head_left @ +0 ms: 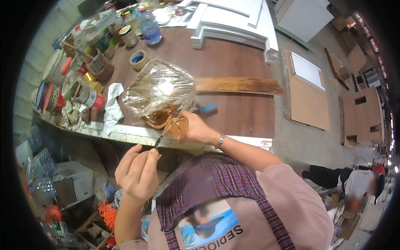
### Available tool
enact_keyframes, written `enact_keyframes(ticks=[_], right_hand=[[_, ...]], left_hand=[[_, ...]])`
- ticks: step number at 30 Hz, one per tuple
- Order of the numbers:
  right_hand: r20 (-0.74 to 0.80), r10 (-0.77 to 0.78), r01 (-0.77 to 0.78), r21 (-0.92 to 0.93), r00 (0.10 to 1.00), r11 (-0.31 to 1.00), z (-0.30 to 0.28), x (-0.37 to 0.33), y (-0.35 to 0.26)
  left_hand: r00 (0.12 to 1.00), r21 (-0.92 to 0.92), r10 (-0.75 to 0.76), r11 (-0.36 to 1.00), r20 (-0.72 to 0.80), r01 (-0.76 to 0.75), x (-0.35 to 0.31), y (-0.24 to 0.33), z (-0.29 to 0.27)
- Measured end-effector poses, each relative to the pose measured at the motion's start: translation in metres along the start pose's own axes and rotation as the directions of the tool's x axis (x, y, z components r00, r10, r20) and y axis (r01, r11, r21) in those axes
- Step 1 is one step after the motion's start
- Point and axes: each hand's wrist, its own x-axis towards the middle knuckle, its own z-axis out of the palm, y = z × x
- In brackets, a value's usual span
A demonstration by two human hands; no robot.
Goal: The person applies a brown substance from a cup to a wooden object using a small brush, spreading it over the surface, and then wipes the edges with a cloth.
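Just off the table's front edge, my left hand is closed, its fingertips pinching the end of a thin dark stick-like tool. The tool's upper end runs to my right hand, which grips a small round amber-brown thing, perhaps a cup of brown liquid. Right behind that hand lies a tray wrapped in clear plastic film, with brown stain showing at its near corner. A brown-stained wooden strip extends to the right from the tray. Near my right fingers is a blue block-like item.
Masking tape, a plastic bottle and several jars stand at the back left. A crumpled white cloth lies left of the tray. White panels occupy the far side. Another person is at the far right.
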Motion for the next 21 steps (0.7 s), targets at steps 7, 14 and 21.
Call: enact_keyframes(ticks=[7, 14, 21], right_hand=[[0.011, -0.007, 0.006, 0.051, 1.0, 0.999, -0.001, 0.001, 0.004], [-0.023, -0.074, 0.074, 0.035, 0.997, 0.997, -0.001, 0.003, 0.012], [0.015, -0.017, 0.017, 0.015, 1.0, 1.0, -0.001, 0.001, 0.002]], left_hand=[[1.0, 0.013, 0.003, 1.0, 0.018, -0.004, -0.004, 0.002, 0.01], [1.0, 0.01, 0.009, 1.0, 0.018, -0.009, -0.007, -0.002, 0.021], [1.0, -0.019, -0.004, 1.0, -0.001, 0.004, -0.012, -0.006, 0.021]])
